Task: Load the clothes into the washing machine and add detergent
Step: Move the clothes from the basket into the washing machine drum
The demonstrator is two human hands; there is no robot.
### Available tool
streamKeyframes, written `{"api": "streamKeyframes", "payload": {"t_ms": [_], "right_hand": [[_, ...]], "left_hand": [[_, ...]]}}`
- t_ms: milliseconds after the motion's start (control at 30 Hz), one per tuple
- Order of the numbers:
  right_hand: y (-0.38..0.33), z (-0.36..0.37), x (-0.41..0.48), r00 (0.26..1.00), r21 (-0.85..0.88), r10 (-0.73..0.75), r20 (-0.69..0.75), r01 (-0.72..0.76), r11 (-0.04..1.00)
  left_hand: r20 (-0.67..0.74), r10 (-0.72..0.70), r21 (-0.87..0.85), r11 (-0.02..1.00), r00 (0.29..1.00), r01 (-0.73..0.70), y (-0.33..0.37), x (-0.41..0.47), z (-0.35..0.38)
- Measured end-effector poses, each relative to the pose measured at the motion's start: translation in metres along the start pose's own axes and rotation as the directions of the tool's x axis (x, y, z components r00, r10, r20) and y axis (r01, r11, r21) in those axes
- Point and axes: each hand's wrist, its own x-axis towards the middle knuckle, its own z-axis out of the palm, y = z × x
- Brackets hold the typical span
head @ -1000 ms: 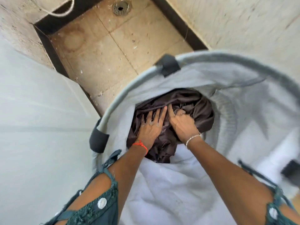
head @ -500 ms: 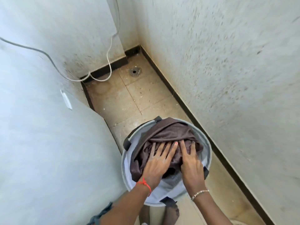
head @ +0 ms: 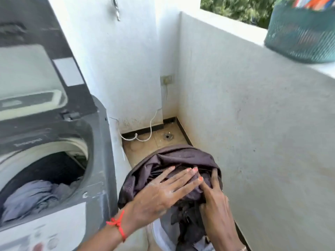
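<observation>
A dark brown garment [head: 174,160] is bunched up and lifted above the white laundry basket [head: 159,232] at the bottom centre. My left hand [head: 163,191] lies flat on top of the bundle, fingers spread. My right hand [head: 215,198] grips the bundle from its right side, fingers curled into the cloth. To the left stands the top-loading washing machine [head: 97,178] with its lid [head: 36,69] raised; grey-blue clothes [head: 34,196] lie in its drum.
White walls close in behind and to the right. A teal basket [head: 299,35] with colourful items sits on the right wall's ledge. A white cable [head: 150,127] runs down to the tiled floor near a drain [head: 168,136]. A wall socket [head: 167,79] is in the corner.
The brown garment has come up out of the laundry basket with both hands on it. The view has swung up and left, bringing the open washing machine into sight.
</observation>
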Motion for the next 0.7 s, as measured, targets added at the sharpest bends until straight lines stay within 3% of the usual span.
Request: {"api": "streamKeyframes", "payload": {"t_ms": [133,267,433,567,700], "right_hand": [[-0.068,-0.057,-0.029,0.965,-0.006,-0.241,-0.101,0.242,0.970],[-0.147,-0.094,-0.063,0.864,-0.062,-0.471,-0.177,0.468,0.882],[-0.245,-0.106,-0.086,0.611,-0.129,-0.745,-0.269,0.743,0.656],[-0.332,-0.102,-0.085,0.413,-0.212,-0.835,-0.363,0.836,0.506],[-0.420,-0.080,-0.086,0.314,-0.258,-0.861,-0.400,0.863,0.434]], "left_hand": [[-0.090,-0.026,0.234,0.971,0.996,0.046,-0.009,-0.017,-0.097],[-0.232,-0.101,0.500,0.840,0.967,0.208,-0.018,-0.050,-0.170],[-0.386,-0.242,0.499,0.757,0.891,0.421,-0.030,-0.100,-0.251],[-0.482,-0.308,0.469,0.700,0.821,0.538,-0.061,-0.138,-0.301],[-0.515,-0.335,0.496,0.635,0.789,0.592,-0.105,-0.195,-0.351]]}}
